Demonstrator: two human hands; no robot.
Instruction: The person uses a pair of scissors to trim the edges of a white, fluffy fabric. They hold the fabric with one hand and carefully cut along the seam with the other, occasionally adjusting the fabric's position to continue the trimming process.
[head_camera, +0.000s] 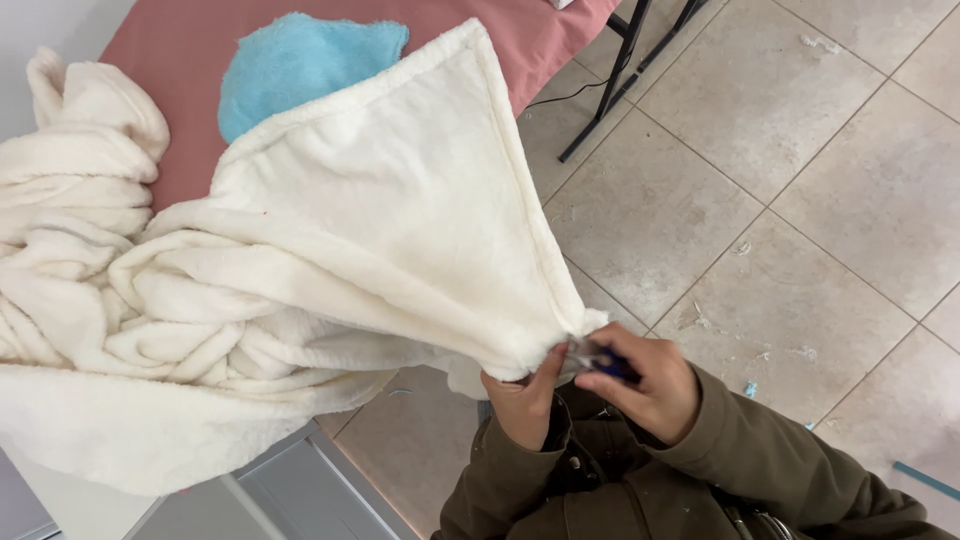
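- Left hand (522, 397) pinches the corner of a cream fleece blanket (380, 230) draped off the pink table (180, 60).
- Right hand (650, 385) grips a small blue-handled tool (606, 362) at that corner.

Soft, even daylight lit the scene brightly, shadows stayed faint, and only the right hand (640, 385) at five o'clock blurred slightly.

The blanket (300, 290) runs off at nine o'clock; the blue tool (610, 365) is mostly hidden inside the right hand (650, 385).
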